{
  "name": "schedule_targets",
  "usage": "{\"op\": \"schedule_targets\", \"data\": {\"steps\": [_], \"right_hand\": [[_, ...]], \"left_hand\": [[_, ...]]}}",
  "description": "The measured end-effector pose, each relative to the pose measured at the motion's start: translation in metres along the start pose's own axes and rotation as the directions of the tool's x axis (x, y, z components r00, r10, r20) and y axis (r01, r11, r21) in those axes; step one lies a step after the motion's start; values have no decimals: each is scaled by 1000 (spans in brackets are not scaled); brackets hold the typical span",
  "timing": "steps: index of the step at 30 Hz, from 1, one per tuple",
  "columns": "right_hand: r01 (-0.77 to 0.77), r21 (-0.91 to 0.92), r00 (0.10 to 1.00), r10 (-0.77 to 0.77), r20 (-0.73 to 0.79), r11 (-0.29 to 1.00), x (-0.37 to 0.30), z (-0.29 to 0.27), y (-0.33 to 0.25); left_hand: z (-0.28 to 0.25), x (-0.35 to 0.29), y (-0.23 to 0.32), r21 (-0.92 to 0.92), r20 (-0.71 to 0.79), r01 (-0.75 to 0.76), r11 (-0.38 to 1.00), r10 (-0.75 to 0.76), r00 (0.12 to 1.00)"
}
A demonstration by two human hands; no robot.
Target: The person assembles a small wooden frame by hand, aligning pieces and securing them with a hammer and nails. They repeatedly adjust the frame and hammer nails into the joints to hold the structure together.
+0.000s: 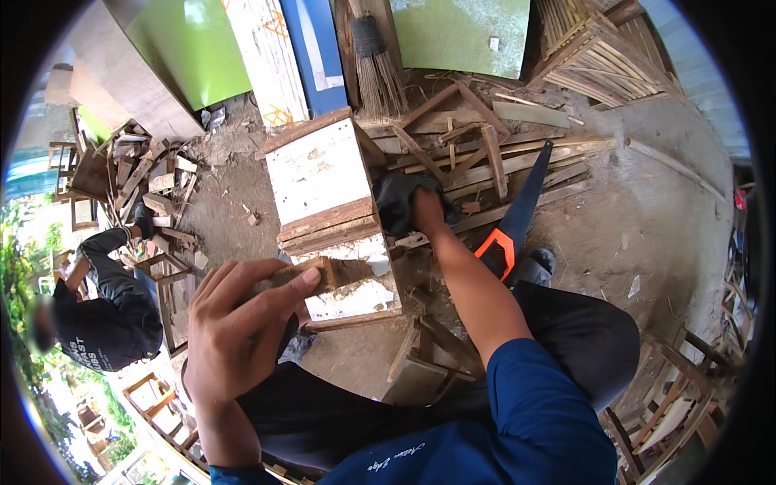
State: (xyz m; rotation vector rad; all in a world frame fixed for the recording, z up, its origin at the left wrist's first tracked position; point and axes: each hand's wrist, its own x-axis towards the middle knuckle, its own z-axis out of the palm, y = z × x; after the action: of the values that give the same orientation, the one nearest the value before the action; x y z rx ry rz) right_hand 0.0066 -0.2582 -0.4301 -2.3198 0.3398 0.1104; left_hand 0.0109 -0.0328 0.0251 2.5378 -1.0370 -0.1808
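A short piece of brown wood (326, 275) is gripped between the thumb and fingers of my left hand (242, 315), held above the near end of a white-topped wooden bench (315, 182). Wooden strips (330, 233) lie across the bench's top. My right hand (427, 208) reaches down beside the bench's right side into a black bag-like thing (398, 202), and its fingers are hidden inside. To the right of that forearm lies a handsaw (527, 198) with a dark blade and an orange-and-black handle.
Loose wooden frames and sticks (485, 158) lie on the floor beyond my right hand. A stick broom (376, 77) stands behind the bench. Wood scraps (153, 178) are heaped at the left, where another person (113, 299) sits. A wooden slatted frame (598, 61) is at the far right.
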Motion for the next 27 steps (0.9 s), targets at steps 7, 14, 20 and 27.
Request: {"op": "schedule_targets", "data": {"steps": [7,14,20,27], "right_hand": [[-422,492,885,227,408,762,-1,-67,15],[-396,705,918,276,285,589,-36,-93,10],[-302,829,929,341,145,470,-59,-100,-7],[-22,896,994,104,-28,444,-59,-189,-79]], "left_hand": [[3,-5,1,-112,-54,15,994,-21,998],[11,-9,10,-179,-78,-40,983,26,997],[10,-12,11,-139,-92,-72,988,60,994],[-2,-27,0,-143,-53,-19,990,11,999]]}}
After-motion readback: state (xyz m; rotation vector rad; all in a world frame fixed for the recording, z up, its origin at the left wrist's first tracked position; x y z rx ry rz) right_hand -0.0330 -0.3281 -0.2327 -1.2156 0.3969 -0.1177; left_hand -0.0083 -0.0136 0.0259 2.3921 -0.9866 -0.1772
